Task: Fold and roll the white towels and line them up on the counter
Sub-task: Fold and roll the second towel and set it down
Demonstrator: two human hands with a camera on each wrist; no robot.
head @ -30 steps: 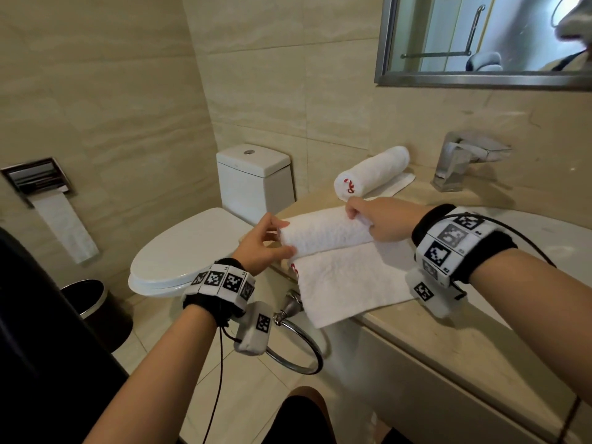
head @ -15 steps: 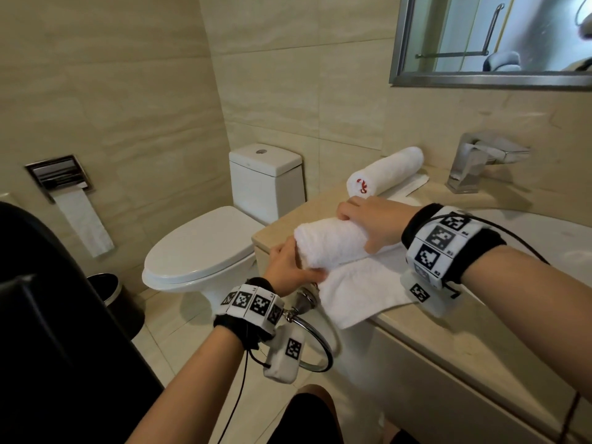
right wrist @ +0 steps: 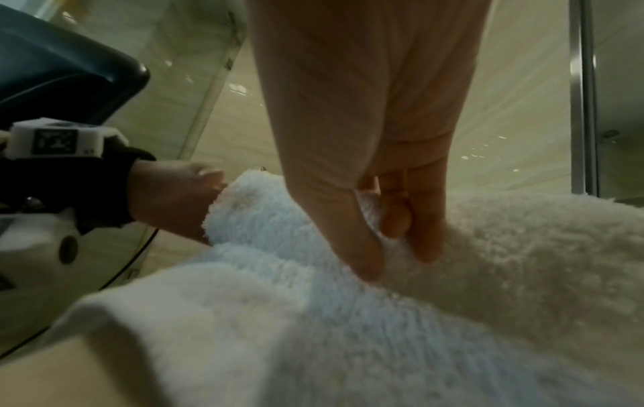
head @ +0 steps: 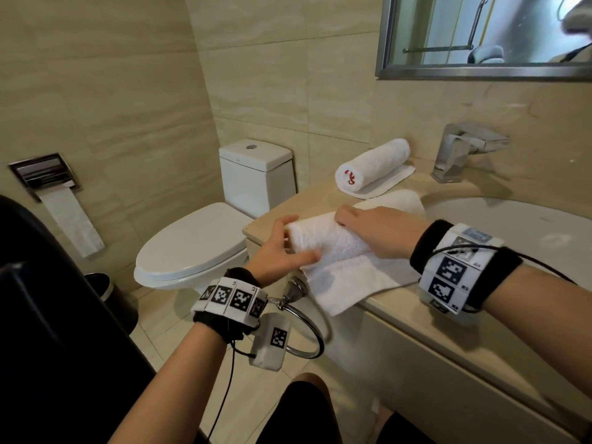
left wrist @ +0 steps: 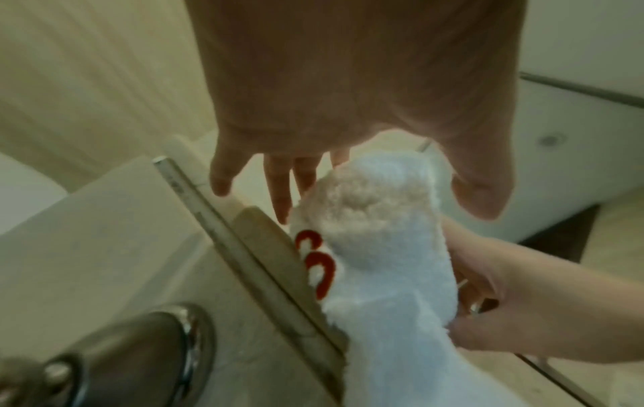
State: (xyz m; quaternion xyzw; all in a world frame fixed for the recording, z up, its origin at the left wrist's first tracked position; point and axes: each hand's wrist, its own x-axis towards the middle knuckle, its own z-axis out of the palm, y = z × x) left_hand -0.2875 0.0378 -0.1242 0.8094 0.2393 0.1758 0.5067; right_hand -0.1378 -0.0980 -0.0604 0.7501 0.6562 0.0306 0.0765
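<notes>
A half-rolled white towel lies across the counter's near left corner. Its flat tail hangs over the front edge. My left hand cups the roll's left end with straight, spread fingers, and its thumb lies along the front. My right hand lies over the roll's middle, fingers curled over the far side and thumb pressed into the near side. A finished rolled towel with red stitching sits behind, near the wall.
A chrome faucet and the sink basin are right of the towels. A chrome towel ring hangs below the counter's corner. The toilet and a black bin stand left. A mirror hangs above.
My left hand has eased from gripping the roll's left end to cupping it with spread fingers. The right hand has stayed on top of the roll.
</notes>
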